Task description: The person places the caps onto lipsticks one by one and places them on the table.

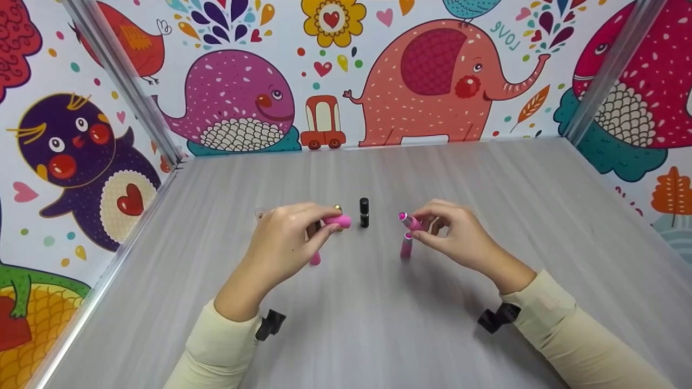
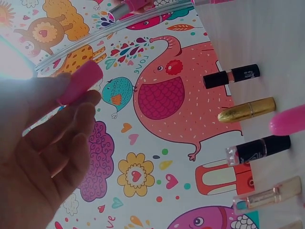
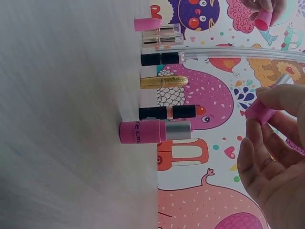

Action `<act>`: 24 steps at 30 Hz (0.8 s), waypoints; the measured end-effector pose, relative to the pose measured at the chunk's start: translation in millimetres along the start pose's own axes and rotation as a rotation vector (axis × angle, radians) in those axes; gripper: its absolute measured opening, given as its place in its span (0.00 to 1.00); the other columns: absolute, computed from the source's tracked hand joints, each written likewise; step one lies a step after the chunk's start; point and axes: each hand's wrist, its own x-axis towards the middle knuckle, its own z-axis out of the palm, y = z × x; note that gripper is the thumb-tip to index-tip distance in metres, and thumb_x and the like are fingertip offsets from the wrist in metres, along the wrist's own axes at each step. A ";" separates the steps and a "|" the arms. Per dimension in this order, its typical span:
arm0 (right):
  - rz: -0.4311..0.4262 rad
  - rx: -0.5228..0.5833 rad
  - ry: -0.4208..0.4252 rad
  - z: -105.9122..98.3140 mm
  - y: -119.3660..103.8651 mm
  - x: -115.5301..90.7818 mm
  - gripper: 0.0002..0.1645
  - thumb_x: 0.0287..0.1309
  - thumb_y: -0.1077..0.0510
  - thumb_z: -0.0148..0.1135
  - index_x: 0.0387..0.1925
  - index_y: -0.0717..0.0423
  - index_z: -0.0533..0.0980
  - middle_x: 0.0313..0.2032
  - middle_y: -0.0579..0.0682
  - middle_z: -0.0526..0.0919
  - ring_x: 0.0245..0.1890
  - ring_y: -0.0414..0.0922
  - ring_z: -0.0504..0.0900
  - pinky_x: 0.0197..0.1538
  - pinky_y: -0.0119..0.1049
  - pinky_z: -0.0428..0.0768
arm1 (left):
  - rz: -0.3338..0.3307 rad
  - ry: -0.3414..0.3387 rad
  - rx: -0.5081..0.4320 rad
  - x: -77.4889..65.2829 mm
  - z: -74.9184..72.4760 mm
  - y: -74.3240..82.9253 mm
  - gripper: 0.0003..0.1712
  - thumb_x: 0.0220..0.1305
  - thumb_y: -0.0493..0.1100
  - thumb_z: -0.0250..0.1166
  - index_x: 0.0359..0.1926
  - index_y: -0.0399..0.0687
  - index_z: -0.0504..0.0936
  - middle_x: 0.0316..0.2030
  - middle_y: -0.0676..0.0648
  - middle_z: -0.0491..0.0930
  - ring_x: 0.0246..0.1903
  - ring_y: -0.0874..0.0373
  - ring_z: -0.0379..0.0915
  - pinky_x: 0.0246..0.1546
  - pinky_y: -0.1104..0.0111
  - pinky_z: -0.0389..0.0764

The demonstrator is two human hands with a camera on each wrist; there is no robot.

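My left hand [image 1: 281,232] pinches a pink lipstick cap [image 1: 341,221] between thumb and fingertips, above the table. Held by the thumb and fingers of my right hand [image 1: 459,232] is an uncapped pink lipstick [image 1: 413,222], its silver collar tilted up and to the left. Just below that hand in the head view, a second uncapped pink lipstick [image 3: 143,131] stands upright on the table. Another pink cap [image 3: 147,24] stands near my left hand, partly hidden behind it in the head view.
Between my hands a black lipstick [image 1: 364,212] stands upright. A gold lipstick [image 2: 248,109], a black one with a clear top [image 2: 259,150] and two clear-and-beige ones [image 3: 162,39] line up to its left. Printed panels [image 1: 330,70] wall the grey table [image 1: 367,324].
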 end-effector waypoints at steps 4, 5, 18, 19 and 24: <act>0.019 -0.009 -0.016 2.3 -0.7 -0.6 0.15 0.58 0.67 0.79 0.45 0.52 0.89 0.39 0.40 0.86 0.36 0.41 0.83 0.38 0.33 0.83 | 0.008 -0.008 0.005 -0.3 0.9 1.6 0.12 0.68 0.44 0.76 0.50 0.45 0.93 0.37 0.51 0.91 0.24 0.62 0.77 0.29 0.68 0.79; 0.023 -0.013 -0.019 2.9 -0.8 -0.8 0.15 0.58 0.67 0.79 0.46 0.52 0.89 0.39 0.40 0.86 0.36 0.41 0.83 0.38 0.33 0.83 | 0.008 -0.010 0.007 -0.3 1.2 1.9 0.12 0.69 0.45 0.75 0.50 0.46 0.93 0.38 0.51 0.91 0.24 0.63 0.77 0.29 0.68 0.79; 0.016 -0.021 -0.059 7.3 -1.0 -2.6 0.16 0.57 0.69 0.79 0.47 0.54 0.88 0.39 0.41 0.86 0.36 0.40 0.83 0.38 0.32 0.83 | 0.013 -0.006 0.027 -0.5 3.4 5.9 0.12 0.66 0.44 0.77 0.48 0.47 0.93 0.36 0.52 0.90 0.25 0.62 0.77 0.27 0.68 0.77; 0.011 -0.021 -0.064 8.0 -0.5 -2.7 0.17 0.58 0.69 0.78 0.47 0.54 0.88 0.39 0.42 0.86 0.36 0.40 0.83 0.38 0.32 0.83 | 0.015 -0.005 0.027 -0.5 3.7 6.2 0.11 0.67 0.44 0.77 0.48 0.47 0.93 0.36 0.52 0.90 0.25 0.62 0.77 0.27 0.68 0.77; 0.001 -0.029 -0.080 10.2 0.4 -3.4 0.17 0.58 0.69 0.78 0.48 0.53 0.88 0.39 0.41 0.86 0.37 0.40 0.83 0.39 0.33 0.82 | 0.030 -0.002 0.026 -0.4 4.1 7.7 0.11 0.67 0.45 0.77 0.47 0.47 0.93 0.38 0.51 0.91 0.25 0.63 0.77 0.27 0.69 0.79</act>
